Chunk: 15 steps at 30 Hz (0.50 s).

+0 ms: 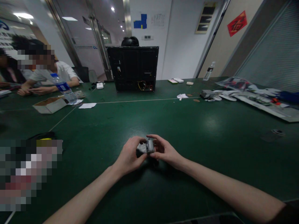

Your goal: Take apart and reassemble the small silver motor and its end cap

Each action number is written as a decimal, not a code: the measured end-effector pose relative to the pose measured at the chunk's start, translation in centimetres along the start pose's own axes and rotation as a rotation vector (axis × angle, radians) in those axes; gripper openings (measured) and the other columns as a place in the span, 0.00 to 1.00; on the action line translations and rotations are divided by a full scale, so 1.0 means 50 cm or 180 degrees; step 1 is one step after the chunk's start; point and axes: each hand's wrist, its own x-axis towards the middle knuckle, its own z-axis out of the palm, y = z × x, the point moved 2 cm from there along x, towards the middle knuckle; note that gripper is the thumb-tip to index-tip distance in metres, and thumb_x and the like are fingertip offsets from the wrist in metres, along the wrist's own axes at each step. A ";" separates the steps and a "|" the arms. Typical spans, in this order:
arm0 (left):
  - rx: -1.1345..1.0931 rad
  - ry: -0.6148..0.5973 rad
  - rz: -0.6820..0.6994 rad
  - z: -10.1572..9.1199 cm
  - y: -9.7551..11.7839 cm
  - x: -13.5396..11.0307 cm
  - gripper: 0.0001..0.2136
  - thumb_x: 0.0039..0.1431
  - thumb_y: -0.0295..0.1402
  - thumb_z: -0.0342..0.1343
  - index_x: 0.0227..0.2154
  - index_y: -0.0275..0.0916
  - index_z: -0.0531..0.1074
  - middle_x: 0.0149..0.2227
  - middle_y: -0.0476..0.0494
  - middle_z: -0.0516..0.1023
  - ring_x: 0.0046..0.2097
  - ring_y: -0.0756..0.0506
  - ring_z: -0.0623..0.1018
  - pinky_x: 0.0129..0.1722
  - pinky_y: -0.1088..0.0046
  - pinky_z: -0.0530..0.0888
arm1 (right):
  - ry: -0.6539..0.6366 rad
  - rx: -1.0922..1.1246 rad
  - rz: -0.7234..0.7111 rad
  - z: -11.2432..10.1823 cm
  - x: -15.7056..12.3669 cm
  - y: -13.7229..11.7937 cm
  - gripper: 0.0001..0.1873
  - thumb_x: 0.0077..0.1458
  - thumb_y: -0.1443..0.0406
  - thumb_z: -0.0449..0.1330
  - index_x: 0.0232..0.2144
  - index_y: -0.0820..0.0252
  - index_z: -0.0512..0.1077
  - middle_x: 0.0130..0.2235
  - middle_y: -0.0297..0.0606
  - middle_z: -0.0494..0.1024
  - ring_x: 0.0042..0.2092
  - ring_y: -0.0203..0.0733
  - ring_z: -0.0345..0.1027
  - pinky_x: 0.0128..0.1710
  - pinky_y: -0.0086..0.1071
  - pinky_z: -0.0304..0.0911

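My left hand (129,155) and my right hand (164,151) meet low over the green table (177,124), near its front middle. Between them sits a small grey metal cylinder (149,145), like a little motor, joined to a dark part on its left. The fingers of both hands curl round this piece and pinch it from either side. The dark part is mostly hidden under my left fingers.
A black open-backed case (134,68) stands upright at the table's far middle. At far left another person sits behind a water bottle (63,88) and a cardboard box (49,105). Boards and bags (254,95) lie at far right.
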 end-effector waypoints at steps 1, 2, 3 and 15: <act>-0.0014 0.0003 0.0009 0.001 0.000 0.000 0.16 0.50 0.27 0.57 0.42 0.40 0.64 0.41 0.42 0.72 0.43 0.42 0.73 0.44 0.61 0.71 | -0.0008 -0.0036 -0.0022 0.001 0.000 -0.001 0.35 0.45 0.65 0.66 0.55 0.54 0.58 0.39 0.35 0.66 0.30 0.29 0.61 0.27 0.24 0.61; -0.0023 0.0014 0.0011 0.001 -0.001 0.000 0.15 0.50 0.27 0.57 0.42 0.40 0.64 0.41 0.43 0.72 0.43 0.42 0.73 0.44 0.61 0.71 | -0.0019 -0.0082 -0.0049 0.002 -0.001 -0.002 0.35 0.45 0.66 0.65 0.55 0.53 0.57 0.38 0.34 0.66 0.30 0.29 0.61 0.27 0.24 0.60; -0.0027 0.0023 0.0009 0.002 -0.002 -0.001 0.15 0.50 0.26 0.57 0.42 0.40 0.64 0.41 0.43 0.72 0.42 0.42 0.73 0.43 0.61 0.71 | -0.0036 -0.0141 -0.0083 0.003 -0.001 -0.003 0.35 0.45 0.66 0.65 0.55 0.53 0.57 0.38 0.34 0.66 0.30 0.29 0.61 0.27 0.24 0.60; -0.0051 0.0054 0.0037 0.011 -0.011 -0.002 0.16 0.49 0.24 0.56 0.41 0.40 0.63 0.40 0.44 0.71 0.42 0.43 0.72 0.43 0.64 0.70 | -0.0113 -0.0510 -0.0209 0.006 -0.004 0.002 0.35 0.49 0.66 0.62 0.57 0.51 0.54 0.39 0.34 0.66 0.30 0.30 0.61 0.29 0.26 0.61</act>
